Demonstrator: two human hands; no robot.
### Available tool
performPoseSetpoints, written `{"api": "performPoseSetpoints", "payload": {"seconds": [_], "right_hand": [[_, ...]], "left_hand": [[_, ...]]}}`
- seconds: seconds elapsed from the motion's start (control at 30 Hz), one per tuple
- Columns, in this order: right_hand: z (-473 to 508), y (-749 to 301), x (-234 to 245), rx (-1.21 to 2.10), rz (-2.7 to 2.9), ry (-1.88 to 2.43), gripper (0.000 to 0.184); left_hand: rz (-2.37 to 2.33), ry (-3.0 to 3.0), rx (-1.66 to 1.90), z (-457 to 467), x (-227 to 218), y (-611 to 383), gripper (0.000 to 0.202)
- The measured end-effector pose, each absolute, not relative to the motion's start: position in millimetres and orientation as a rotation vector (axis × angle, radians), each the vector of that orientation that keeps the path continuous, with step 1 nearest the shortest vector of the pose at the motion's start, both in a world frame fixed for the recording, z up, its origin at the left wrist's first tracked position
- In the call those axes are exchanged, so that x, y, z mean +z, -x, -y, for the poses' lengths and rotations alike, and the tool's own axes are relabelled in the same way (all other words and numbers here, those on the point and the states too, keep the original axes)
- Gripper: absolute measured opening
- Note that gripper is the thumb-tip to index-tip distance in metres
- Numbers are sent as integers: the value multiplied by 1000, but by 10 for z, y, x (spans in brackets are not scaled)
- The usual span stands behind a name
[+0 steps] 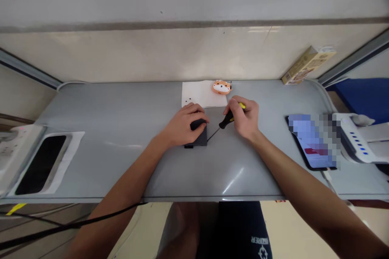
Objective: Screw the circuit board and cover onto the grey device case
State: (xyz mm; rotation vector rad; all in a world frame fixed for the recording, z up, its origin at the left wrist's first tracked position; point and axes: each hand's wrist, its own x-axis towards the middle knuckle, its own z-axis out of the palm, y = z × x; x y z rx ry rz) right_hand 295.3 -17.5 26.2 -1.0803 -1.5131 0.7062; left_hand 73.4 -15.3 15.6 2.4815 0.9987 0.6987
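My left hand lies curled over a small dark box-like device in the middle of the grey table, holding it down. My right hand is closed round a screwdriver with a black and yellow handle. Its thin shaft slants down to the left and its tip meets the device's right edge. Just behind the hands lies a white sheet of paper with two tiny dark specks on it, perhaps screws.
An orange animal-shaped gadget sits on the paper's far right corner. A phone lies at right beside a white device. A dark phone-like slab in a white tray is at left. A yellow carton leans on the wall.
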Motion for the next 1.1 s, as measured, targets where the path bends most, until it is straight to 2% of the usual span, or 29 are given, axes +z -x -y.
{"api": "performPoseSetpoints", "payload": {"seconds": [0.37, 0.57, 0.67, 0.97, 1.1], "right_hand": [[150, -2947, 230, 763, 1476, 1087, 40], [95, -3024, 284, 704, 1413, 1101, 39], [20, -3081, 303, 660, 1301, 1133, 39], [-60, -3115, 271, 620, 1092, 1238, 39], [-68, -3112, 260, 618, 1005, 1247, 39]], "left_hand": [[-989, -2490, 700, 173, 148, -726, 16], [-1128, -2484, 501, 206, 196, -749, 19], [-1119, -2482, 443, 212, 217, -760, 14], [-1135, -2466, 634, 196, 169, -757, 18], [-1383, -2443, 786, 50, 113, -625, 16]]}}
